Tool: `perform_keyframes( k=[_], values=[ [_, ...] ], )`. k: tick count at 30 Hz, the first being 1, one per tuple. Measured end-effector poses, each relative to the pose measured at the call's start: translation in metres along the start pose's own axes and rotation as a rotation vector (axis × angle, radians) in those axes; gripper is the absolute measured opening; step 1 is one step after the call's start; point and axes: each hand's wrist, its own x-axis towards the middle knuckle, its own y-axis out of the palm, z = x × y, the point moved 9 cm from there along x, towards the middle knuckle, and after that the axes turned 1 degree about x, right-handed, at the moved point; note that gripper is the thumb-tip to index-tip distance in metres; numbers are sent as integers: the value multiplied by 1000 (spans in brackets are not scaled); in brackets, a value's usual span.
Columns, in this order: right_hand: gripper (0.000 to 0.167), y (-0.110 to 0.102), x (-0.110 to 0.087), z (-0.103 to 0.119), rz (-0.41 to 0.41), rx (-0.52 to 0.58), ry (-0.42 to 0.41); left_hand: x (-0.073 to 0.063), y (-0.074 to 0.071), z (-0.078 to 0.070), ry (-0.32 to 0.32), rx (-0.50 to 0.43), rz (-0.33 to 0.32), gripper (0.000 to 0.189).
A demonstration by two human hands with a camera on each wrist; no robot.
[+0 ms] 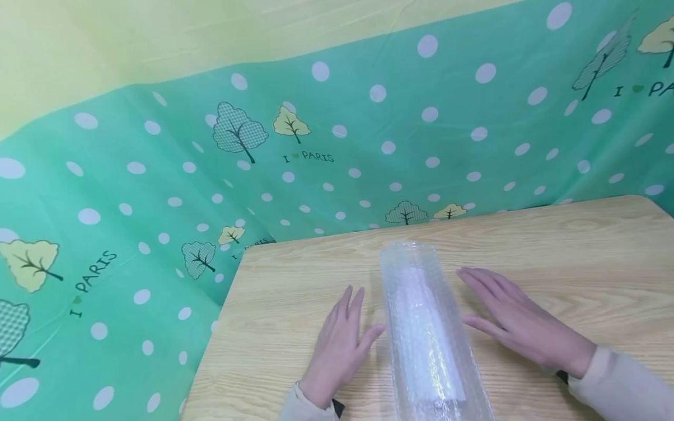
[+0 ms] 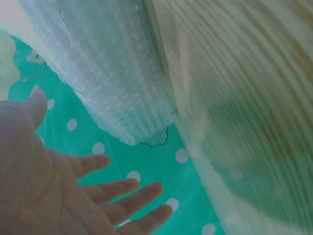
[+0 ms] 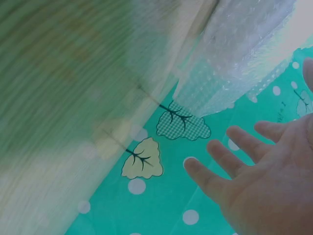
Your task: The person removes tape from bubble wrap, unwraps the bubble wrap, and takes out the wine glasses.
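Note:
A long bundle of clear bubble wrap (image 1: 426, 333) lies lengthwise on the wooden table, its near end cut off by the bottom of the head view. Something white shows through the layers, its kind hidden by the wrap. To the left of the bundle, my left hand (image 1: 342, 345) is held with fingers extended and the thumb pointing at the wrap. My right hand (image 1: 526, 318) is on the other side, fingers straight, a gap between it and the wrap. Both wrist views show an open palm, the left (image 2: 44, 181) and the right (image 3: 274, 181), facing the bubble wrap.
The light wooden table (image 1: 579, 251) has a rounded far right corner. Behind it and to its left hangs a green curtain (image 1: 358, 134) with white dots, printed trees and lettering, topped by a yellow band (image 1: 210, 35).

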Motion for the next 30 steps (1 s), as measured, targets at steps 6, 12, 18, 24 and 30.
perform_keyframes(
  k=[6,12,18,24,30],
  values=[
    [71,0,8,10,-3,7,-33,1,5,-3,-5,-44,38,76],
    [67,2,15,20,-29,-10,-94,0,12,-6,9,-61,58,77],
    [65,7,19,26,-17,-2,-106,-1,17,-11,21,-63,78,78],
    [63,13,21,30,-16,0,-116,-2,20,-14,27,-71,105,79],
    [59,19,22,33,-47,0,-129,-3,23,-17,52,-99,119,77]
  ],
)
